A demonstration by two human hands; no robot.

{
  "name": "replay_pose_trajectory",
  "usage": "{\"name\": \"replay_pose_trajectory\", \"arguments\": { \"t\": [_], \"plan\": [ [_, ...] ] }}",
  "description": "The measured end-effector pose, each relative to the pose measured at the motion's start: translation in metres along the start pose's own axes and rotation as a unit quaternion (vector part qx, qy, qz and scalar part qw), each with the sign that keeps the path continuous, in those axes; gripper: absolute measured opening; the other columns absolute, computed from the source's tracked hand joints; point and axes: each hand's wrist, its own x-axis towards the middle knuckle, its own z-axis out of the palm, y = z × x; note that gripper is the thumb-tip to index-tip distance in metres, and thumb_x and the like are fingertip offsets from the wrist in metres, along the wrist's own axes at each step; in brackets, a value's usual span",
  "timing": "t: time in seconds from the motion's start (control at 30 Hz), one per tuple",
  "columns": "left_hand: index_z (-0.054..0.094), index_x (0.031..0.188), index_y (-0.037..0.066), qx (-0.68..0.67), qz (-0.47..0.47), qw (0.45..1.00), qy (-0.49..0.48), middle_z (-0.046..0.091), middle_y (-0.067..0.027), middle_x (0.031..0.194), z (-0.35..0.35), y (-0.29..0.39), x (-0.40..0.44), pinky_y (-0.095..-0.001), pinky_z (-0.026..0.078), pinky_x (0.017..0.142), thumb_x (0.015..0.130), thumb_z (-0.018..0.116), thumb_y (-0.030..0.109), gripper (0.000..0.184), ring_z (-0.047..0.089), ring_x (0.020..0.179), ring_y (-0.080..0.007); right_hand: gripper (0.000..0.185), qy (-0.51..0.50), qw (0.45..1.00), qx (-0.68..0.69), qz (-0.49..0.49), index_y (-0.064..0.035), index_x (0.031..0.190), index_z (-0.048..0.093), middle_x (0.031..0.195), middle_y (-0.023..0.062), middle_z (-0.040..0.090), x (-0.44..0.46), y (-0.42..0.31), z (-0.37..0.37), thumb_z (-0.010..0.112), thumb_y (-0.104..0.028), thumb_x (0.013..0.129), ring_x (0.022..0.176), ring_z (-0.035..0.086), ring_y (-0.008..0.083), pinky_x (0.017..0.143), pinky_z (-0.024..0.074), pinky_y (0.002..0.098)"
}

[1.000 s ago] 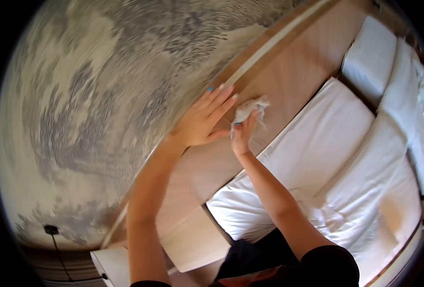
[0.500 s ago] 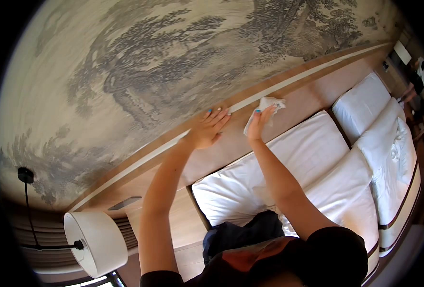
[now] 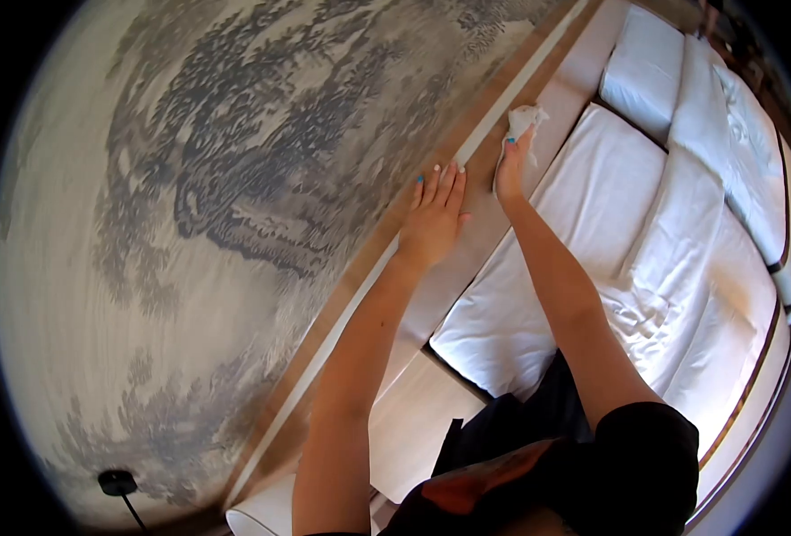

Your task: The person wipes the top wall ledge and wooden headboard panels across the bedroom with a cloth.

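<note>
My left hand (image 3: 433, 219) lies flat with fingers stretched out on the wooden ledge (image 3: 346, 308) along the top of the headboard, fingertips by its pale strip. It holds nothing. My right hand (image 3: 512, 170) grips a crumpled white cloth (image 3: 527, 118) against the headboard (image 3: 569, 80), farther along and just below the ledge. Part of the cloth is hidden behind the fingers. Above the ledge, the wall (image 3: 261, 134) carries a grey landscape mural of trees.
Beside me is a bed with white pillows (image 3: 641, 62) and rumpled white bedding (image 3: 663, 259). A light wooden bedside surface (image 3: 422, 420) sits below my left arm. A lampshade (image 3: 266, 514) and a black wall mount (image 3: 117, 482) show at the lower left.
The view has turned, so the ledge slants more steeply and the lamp has nearly left the frame. My left hand remains flat on the ledge; my right hand still holds the cloth.
</note>
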Motion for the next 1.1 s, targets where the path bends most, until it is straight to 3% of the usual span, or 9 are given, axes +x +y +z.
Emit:
{"name": "replay_pose_trajectory", "arguments": {
  "t": [0.13, 0.27, 0.3, 0.4, 0.47, 0.57, 0.77, 0.97, 1.1],
  "plan": [
    [0.02, 0.141, 0.001, -0.004, 0.004, 1.0, -0.019, 0.017, -0.0153, 0.148, -0.005, 0.001, 0.003, -0.0475, 0.017, 0.11, 0.088, 0.05, 0.036, 0.07, 0.019, 0.136, -0.0345, 0.062, 0.022, 0.998, -0.04, -0.052, 0.0032, 0.141, 0.019, 0.149, 0.0187, 0.014, -0.001, 0.021, 0.004, 0.038, -0.021, 0.086, 0.139, 0.007, 0.0321, 0.112, 0.0003, 0.0362],
    [0.02, 0.141, 0.0, -0.002, 0.013, 1.0, -0.024, 0.016, -0.0164, 0.149, -0.001, -0.001, 0.002, -0.0476, 0.017, 0.109, 0.089, 0.048, 0.04, 0.072, 0.018, 0.136, -0.0349, 0.061, 0.033, 0.994, -0.06, -0.088, 0.0005, 0.14, 0.024, 0.148, 0.0206, 0.018, -0.007, 0.005, 0.001, 0.04, -0.026, 0.087, 0.136, 0.011, 0.0401, 0.111, 0.0056, 0.042],
    [0.02, 0.141, 0.0, -0.013, 0.014, 0.999, -0.025, 0.016, -0.0161, 0.149, 0.001, -0.002, 0.004, -0.0472, 0.015, 0.11, 0.089, 0.045, 0.044, 0.072, 0.016, 0.136, -0.0347, 0.062, 0.045, 0.991, -0.074, -0.103, -0.0029, 0.141, 0.025, 0.148, 0.0202, 0.017, -0.012, 0.009, 0.004, 0.041, -0.028, 0.087, 0.134, 0.012, 0.0453, 0.109, 0.008, 0.0493],
    [0.02, 0.141, 0.0, -0.042, 0.018, 0.998, -0.034, 0.016, -0.0155, 0.149, 0.002, -0.007, 0.002, -0.046, 0.011, 0.111, 0.09, 0.034, 0.053, 0.075, 0.014, 0.137, -0.0345, 0.063, 0.041, 0.977, -0.12, -0.174, -0.0061, 0.141, 0.028, 0.147, 0.0205, 0.018, -0.055, 0.013, 0.017, 0.044, -0.026, 0.083, 0.133, 0.013, 0.0481, 0.106, 0.0102, 0.0576],
    [0.019, 0.142, 0.0, -0.078, 0.023, 0.996, -0.045, 0.015, -0.0161, 0.149, -0.002, -0.006, 0.003, -0.0451, 0.009, 0.111, 0.09, 0.027, 0.058, 0.078, 0.013, 0.138, -0.0346, 0.065, 0.021, 0.977, -0.153, -0.144, -0.0077, 0.139, 0.032, 0.146, 0.0206, 0.02, -0.099, 0.0, 0.029, 0.047, -0.027, 0.078, 0.132, 0.014, 0.0488, 0.102, 0.0106, 0.0641],
    [0.017, 0.143, 0.001, -0.129, 0.019, 0.991, -0.036, 0.015, -0.0171, 0.149, -0.005, -0.001, 0.002, -0.044, 0.008, 0.111, 0.088, 0.016, 0.065, 0.084, 0.011, 0.138, -0.0342, 0.064, -0.017, 0.976, -0.124, -0.176, -0.0075, 0.133, 0.039, 0.144, 0.0201, 0.024, -0.164, -0.024, 0.033, 0.051, -0.029, 0.075, 0.132, 0.014, 0.0491, 0.102, 0.0093, 0.0655],
    [0.02, 0.142, 0.002, -0.126, 0.031, 0.991, -0.044, 0.016, -0.0178, 0.149, -0.008, 0.006, 0.003, -0.0442, 0.008, 0.111, 0.086, 0.013, 0.068, 0.087, 0.012, 0.138, -0.0349, 0.054, -0.053, 0.985, -0.079, -0.144, -0.0119, 0.127, 0.048, 0.141, 0.0187, 0.03, -0.229, -0.035, 0.035, 0.053, -0.032, 0.076, 0.132, 0.015, 0.0475, 0.103, 0.0071, 0.0657],
    [0.026, 0.14, 0.002, -0.119, 0.087, 0.989, -0.023, 0.018, -0.0193, 0.148, -0.007, 0.011, 0.005, -0.0459, 0.009, 0.11, 0.085, 0.013, 0.07, 0.089, 0.014, 0.137, -0.0372, 0.054, -0.052, 0.99, -0.077, -0.11, -0.02, 0.128, 0.049, 0.142, 0.0122, 0.031, -0.225, -0.044, 0.032, 0.057, -0.03, 0.075, 0.133, 0.017, 0.0433, 0.104, 0.0088, 0.0645],
    [0.03, 0.139, 0.002, -0.095, 0.126, 0.987, -0.024, 0.019, -0.0204, 0.147, -0.007, 0.018, 0.004, -0.047, 0.009, 0.11, 0.084, 0.013, 0.072, 0.091, 0.015, 0.137, -0.0387, 0.056, -0.021, 0.992, -0.093, -0.079, -0.0192, 0.131, 0.045, 0.142, 0.0113, 0.031, -0.185, -0.052, 0.026, 0.056, -0.029, 0.076, 0.132, 0.019, 0.0425, 0.103, 0.0125, 0.0645]
  ]
}}
